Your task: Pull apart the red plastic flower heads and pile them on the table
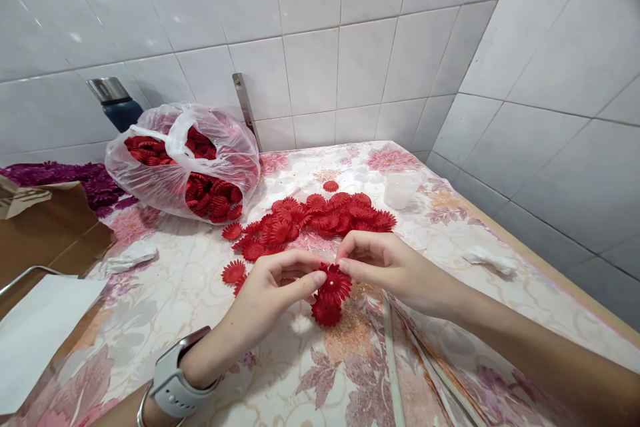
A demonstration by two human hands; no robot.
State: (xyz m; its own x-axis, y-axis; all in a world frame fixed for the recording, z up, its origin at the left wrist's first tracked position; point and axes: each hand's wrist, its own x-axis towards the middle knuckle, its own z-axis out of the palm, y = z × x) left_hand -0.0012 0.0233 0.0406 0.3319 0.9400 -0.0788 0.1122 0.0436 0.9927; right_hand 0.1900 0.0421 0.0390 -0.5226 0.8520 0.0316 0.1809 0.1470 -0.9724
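Between my two hands is a red fabric flower [336, 284] with a small pale dot at its centre. My left hand [280, 283], with a watch on the wrist, pinches its left edge between thumb and fingers. On the upper right edge, my right hand [383, 267] closes thumb and fingertips. Another red flower [327, 313] shows just below the held one; whether the two are joined, I cannot tell. Behind my hands spreads a pile of red flower pieces [320, 213], with a few loose ones at its left.
A knotted plastic bag [183, 163] of red flowers stands at the back left, before a dark blue bottle [120, 107]. Purple flowers [85, 180], a cardboard box [55, 233] and white paper [45, 340] lie left. Thin sticks [393, 360] lie front right, a translucent cup [400, 190] behind.
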